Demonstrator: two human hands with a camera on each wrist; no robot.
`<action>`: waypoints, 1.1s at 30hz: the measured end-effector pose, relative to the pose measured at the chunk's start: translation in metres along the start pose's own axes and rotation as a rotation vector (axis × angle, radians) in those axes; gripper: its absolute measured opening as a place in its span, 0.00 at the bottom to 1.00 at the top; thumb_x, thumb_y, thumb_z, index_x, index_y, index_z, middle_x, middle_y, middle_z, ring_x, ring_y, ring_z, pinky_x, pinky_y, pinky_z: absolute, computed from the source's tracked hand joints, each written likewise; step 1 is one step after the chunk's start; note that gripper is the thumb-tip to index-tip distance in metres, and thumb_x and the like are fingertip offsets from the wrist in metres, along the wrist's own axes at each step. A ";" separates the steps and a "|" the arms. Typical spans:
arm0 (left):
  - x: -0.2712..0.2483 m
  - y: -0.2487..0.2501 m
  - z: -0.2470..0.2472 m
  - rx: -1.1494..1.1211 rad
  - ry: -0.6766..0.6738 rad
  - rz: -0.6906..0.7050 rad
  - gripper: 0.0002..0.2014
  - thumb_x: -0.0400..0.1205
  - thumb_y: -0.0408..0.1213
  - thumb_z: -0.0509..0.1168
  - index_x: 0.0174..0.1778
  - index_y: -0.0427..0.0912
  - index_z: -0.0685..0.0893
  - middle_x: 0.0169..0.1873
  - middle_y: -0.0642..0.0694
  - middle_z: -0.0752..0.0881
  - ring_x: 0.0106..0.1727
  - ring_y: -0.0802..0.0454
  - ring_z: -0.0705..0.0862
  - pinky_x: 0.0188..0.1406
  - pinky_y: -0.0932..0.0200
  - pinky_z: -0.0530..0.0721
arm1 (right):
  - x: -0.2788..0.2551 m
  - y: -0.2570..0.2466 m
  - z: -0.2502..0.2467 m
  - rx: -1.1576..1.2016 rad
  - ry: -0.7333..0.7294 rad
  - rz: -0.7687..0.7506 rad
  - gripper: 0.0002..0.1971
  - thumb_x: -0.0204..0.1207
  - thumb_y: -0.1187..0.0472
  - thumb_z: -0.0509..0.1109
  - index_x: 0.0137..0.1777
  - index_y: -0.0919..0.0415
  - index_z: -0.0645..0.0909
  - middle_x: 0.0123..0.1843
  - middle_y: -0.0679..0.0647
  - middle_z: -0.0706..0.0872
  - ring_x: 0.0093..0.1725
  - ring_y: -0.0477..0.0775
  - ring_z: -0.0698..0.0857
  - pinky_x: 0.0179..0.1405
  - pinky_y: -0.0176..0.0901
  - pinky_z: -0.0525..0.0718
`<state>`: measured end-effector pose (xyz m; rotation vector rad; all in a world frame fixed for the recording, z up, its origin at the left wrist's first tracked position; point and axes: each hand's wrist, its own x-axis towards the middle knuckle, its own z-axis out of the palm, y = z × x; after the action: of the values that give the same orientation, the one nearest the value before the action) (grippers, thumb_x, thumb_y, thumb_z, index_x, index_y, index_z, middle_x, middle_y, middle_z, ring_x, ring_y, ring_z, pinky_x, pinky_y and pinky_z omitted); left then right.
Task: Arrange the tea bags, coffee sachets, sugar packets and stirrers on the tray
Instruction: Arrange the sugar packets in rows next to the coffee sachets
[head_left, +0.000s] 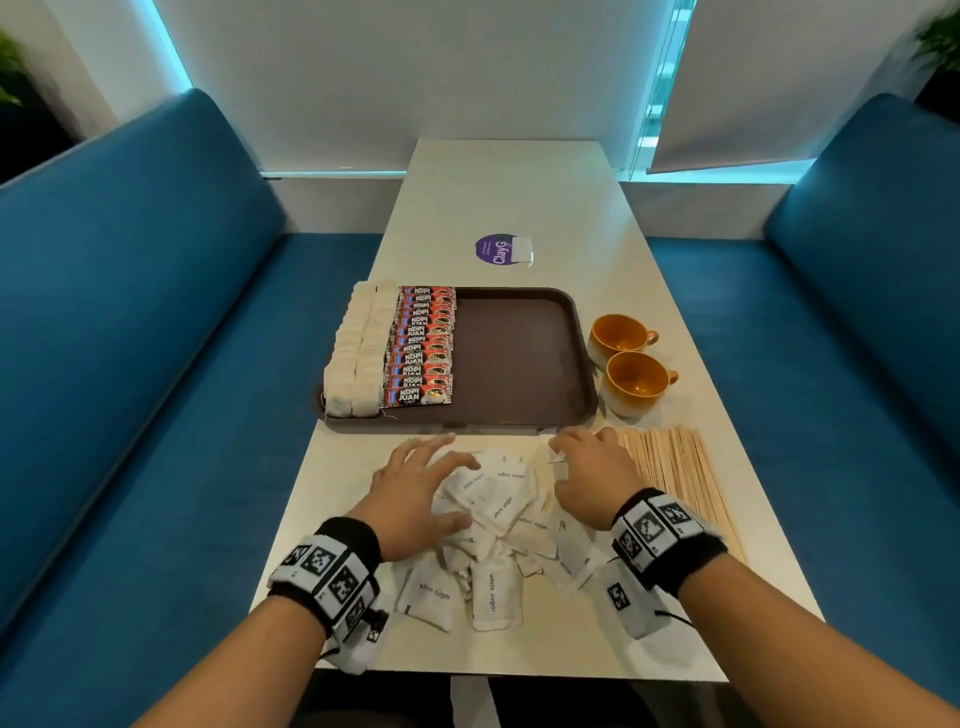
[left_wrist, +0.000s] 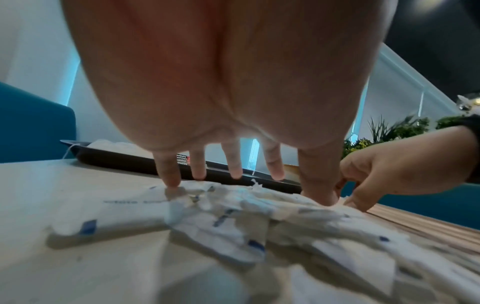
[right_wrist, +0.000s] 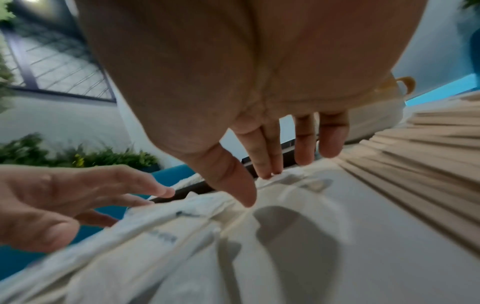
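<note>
Left hand (head_left: 415, 493): fingers spread, resting on the sugar packets (head_left: 493, 519).
Right hand (head_left: 592, 467): fingers straight, apart, touching the pile's far side.
Sugar packets: heaped just before the tray (head_left: 519, 364).
Stirrers (head_left: 675, 473): right of the pile.

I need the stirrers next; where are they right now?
In the head view, the wooden stirrers lie in a flat spread on the table, right of the right hand and the sugar packets, just in front of the two orange cups.
</note>
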<state>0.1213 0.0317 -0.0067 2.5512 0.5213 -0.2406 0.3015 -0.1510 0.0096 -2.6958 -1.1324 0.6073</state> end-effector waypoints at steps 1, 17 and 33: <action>0.000 -0.004 0.002 0.007 -0.055 0.004 0.29 0.80 0.60 0.70 0.76 0.74 0.67 0.87 0.62 0.54 0.88 0.49 0.48 0.83 0.32 0.59 | 0.000 -0.001 0.003 -0.034 -0.027 -0.011 0.33 0.79 0.60 0.65 0.85 0.51 0.66 0.85 0.47 0.65 0.79 0.59 0.65 0.78 0.57 0.71; -0.009 0.016 0.001 -0.094 0.085 0.110 0.16 0.85 0.53 0.67 0.69 0.59 0.81 0.72 0.59 0.77 0.77 0.58 0.66 0.80 0.50 0.67 | -0.008 0.004 0.000 0.067 0.080 -0.088 0.24 0.80 0.61 0.72 0.76 0.48 0.77 0.76 0.47 0.74 0.77 0.54 0.68 0.79 0.48 0.69; 0.006 0.043 0.011 -0.162 0.073 0.084 0.14 0.80 0.37 0.76 0.59 0.52 0.83 0.55 0.56 0.79 0.57 0.52 0.81 0.57 0.59 0.79 | 0.003 0.010 -0.003 0.106 -0.062 -0.005 0.13 0.72 0.61 0.81 0.55 0.50 0.86 0.52 0.48 0.87 0.51 0.49 0.85 0.52 0.41 0.87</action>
<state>0.1434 -0.0060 0.0021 2.4245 0.4416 -0.0718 0.3111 -0.1557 0.0082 -2.6005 -1.0887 0.7328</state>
